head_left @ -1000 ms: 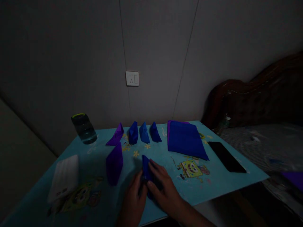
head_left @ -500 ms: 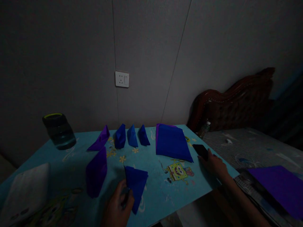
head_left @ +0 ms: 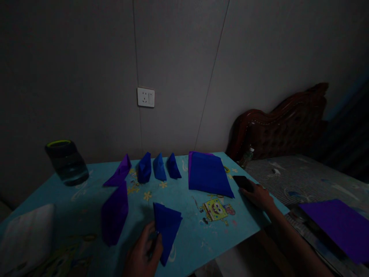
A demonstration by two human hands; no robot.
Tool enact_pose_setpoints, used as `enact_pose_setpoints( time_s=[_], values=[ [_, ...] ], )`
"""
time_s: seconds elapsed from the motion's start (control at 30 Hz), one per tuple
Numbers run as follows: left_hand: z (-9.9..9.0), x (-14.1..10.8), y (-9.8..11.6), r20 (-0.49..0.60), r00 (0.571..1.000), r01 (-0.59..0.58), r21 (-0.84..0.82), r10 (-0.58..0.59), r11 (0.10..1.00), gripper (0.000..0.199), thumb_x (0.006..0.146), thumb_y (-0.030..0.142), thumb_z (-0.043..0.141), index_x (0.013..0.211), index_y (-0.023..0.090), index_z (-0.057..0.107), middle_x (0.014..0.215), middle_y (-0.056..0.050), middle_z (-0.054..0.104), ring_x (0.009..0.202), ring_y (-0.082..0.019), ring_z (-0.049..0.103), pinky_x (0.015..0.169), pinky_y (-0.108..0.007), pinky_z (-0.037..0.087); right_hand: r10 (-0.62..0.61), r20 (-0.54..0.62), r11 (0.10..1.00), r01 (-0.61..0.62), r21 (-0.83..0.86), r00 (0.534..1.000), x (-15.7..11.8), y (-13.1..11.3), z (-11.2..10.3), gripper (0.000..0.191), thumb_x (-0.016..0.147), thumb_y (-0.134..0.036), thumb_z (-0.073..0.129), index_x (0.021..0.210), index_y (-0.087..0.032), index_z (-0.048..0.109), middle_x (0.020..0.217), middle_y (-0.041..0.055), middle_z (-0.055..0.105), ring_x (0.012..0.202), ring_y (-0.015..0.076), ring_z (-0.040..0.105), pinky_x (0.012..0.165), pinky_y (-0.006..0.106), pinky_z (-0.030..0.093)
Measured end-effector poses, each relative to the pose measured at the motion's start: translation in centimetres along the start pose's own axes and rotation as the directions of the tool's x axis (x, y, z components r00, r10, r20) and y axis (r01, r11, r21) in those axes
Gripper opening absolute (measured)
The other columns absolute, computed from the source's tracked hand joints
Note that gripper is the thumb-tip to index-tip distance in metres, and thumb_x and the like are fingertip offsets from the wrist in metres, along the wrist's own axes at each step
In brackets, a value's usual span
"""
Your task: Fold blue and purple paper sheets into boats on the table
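My left hand [head_left: 145, 250] pinches a folded blue paper [head_left: 168, 231], roughly triangular, above the near part of the table. At the table's right edge my right hand [head_left: 258, 196] is closed around a black phone [head_left: 243, 184], which lies on or close to the tabletop. Left of my left hand stands a larger purple paper boat [head_left: 115, 215]. Behind it are a purple paper boat [head_left: 118, 172], a dark blue one [head_left: 144, 168], a lighter blue one [head_left: 159, 167] and another dark blue one [head_left: 173, 166]. Blue paper sheets [head_left: 210, 173] lie between these boats and the phone.
A water bottle [head_left: 67, 163] stands at the back left. A white flat object [head_left: 29, 238] lies at the near left of the patterned table [head_left: 198, 238]. Beyond the right edge is a bed [head_left: 300, 181] with a purple sheet [head_left: 337, 227] close by. The wall [head_left: 178, 77] borders the back.
The view has shifted slightly, so most things sit a little further left. Both hands keep their grips; the right hand has drawn marginally in with the phone.
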State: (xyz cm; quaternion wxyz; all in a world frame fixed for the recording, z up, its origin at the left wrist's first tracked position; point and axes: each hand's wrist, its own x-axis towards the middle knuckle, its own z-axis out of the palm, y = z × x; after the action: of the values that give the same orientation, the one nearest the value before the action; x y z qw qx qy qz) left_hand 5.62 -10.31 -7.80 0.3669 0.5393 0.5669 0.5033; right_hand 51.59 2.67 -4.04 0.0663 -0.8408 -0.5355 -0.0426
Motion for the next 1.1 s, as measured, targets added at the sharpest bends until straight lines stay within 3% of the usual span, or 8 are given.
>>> enact_pose_setpoints(
  time_s=[0.17,0.23,0.33,0.4,0.43,0.5,0.7,1.1],
  values=[
    [0.0,0.0,0.5,-0.046,0.999,-0.005,-0.005,0.005,1.0,0.04,0.079,0.05,0.065,0.106,0.021,0.069,0.097,-0.008,0.079,0.084,-0.027,0.077,0.065,-0.026,0.063,-0.048,-0.118,0.995,0.057,0.079,0.992,-2.1,-2.4,-1.3,0.069,0.088,-0.052,0.05,0.142,-0.009,0.046,0.126,0.0284,0.059,0.115,0.0465,0.057,0.085,0.066,0.046],
    [0.0,0.1,0.6,-0.11,0.994,-0.023,-0.004,0.022,1.0,0.04,0.078,0.051,0.066,0.104,0.021,0.069,0.098,-0.008,0.079,0.086,-0.028,0.077,0.066,-0.027,0.063,-0.167,-0.245,0.967,0.207,0.149,0.955,-4.9,-5.1,-1.7,0.058,0.094,-0.043,0.042,0.14,-0.009,0.045,0.137,0.028,0.05,0.125,0.0433,0.049,0.097,0.066,0.04],
    [0.1,0.1,0.7,-0.187,0.981,-0.053,0.031,0.058,0.998,0.041,0.078,0.052,0.066,0.105,0.022,0.068,0.096,-0.008,0.079,0.083,-0.027,0.077,0.069,-0.029,0.064,-0.459,-0.307,0.811,0.534,0.239,0.834,-11.5,-10.5,-2.3,0.036,0.094,-0.037,0.045,0.121,-0.021,0.061,0.123,0.014,0.063,0.116,0.0284,0.058,0.101,0.045,0.047],
    [0.3,-0.1,0.9,-0.227,0.97,-0.071,0.067,0.085,0.995,0.042,0.078,0.055,0.067,0.104,0.022,0.068,0.092,-0.008,0.079,0.08,-0.027,0.077,0.068,-0.029,0.064,-0.715,-0.337,0.498,0.785,0.369,0.613,-16.3,-14.2,-2.8,0.031,0.094,-0.033,0.051,0.123,-0.024,0.059,0.116,0.01,0.066,0.109,0.0243,0.062,0.096,0.039,0.052],
    [0.4,-0.2,1.0,-0.242,0.965,-0.078,0.082,0.096,0.994,0.042,0.078,0.056,0.067,0.103,0.022,0.068,0.09,-0.008,0.079,0.079,-0.026,0.077,0.068,-0.029,0.064,-0.775,-0.345,0.35,0.814,0.463,0.529,-18.3,-15.9,-3.1,0.036,0.095,-0.028,0.051,0.131,-0.024,0.053,0.12,0.01,0.064,0.112,0.0231,0.06,0.098,0.038,0.051],
    [0.7,-0.6,1.1,-0.27,0.956,-0.094,0.1,0.118,0.991,0.043,0.078,0.059,0.066,0.102,0.023,0.068,0.089,-0.008,0.079,0.079,-0.026,0.077,0.068,-0.03,0.064,-0.788,-0.375,0.192,0.773,0.604,0.489,-21.2,-18.8,-3.5,0.05,0.094,-0.026,0.057,0.141,-0.025,0.042,0.13,0.0111,0.058,0.119,0.0223,0.056,0.101,0.036,0.05],
    [0.7,-0.7,0.8,-0.27,0.958,-0.09,0.044,0.099,0.995,0.052,0.079,0.063,0.064,0.109,0.021,0.065,0.1,-0.011,0.077,0.088,-0.027,0.075,0.072,-0.032,0.064,-0.713,-0.438,0.058,0.669,0.741,0.548,-22.1,-23.2,-2.2,0.058,0.089,-0.028,0.062,0.142,-0.023,0.039,0.131,0.0129,0.053,0.12,0.0242,0.054,0.1,0.039,0.049],
    [0.5,-0.4,0.2,-0.089,0.995,-0.049,0.039,0.052,0.998,0.045,0.082,0.056,0.064,0.112,0.021,0.066,0.106,-0.01,0.076,0.092,-0.026,0.075,0.077,-0.031,0.063,-0.608,-0.413,0.025,0.536,0.844,0.678,-21.8,-23.0,-0.9,0.051,0.092,-0.028,0.06,0.141,-0.026,0.045,0.125,0.0085,0.064,0.113,0.023,0.062,0.098,0.036,0.05]
  ],
)
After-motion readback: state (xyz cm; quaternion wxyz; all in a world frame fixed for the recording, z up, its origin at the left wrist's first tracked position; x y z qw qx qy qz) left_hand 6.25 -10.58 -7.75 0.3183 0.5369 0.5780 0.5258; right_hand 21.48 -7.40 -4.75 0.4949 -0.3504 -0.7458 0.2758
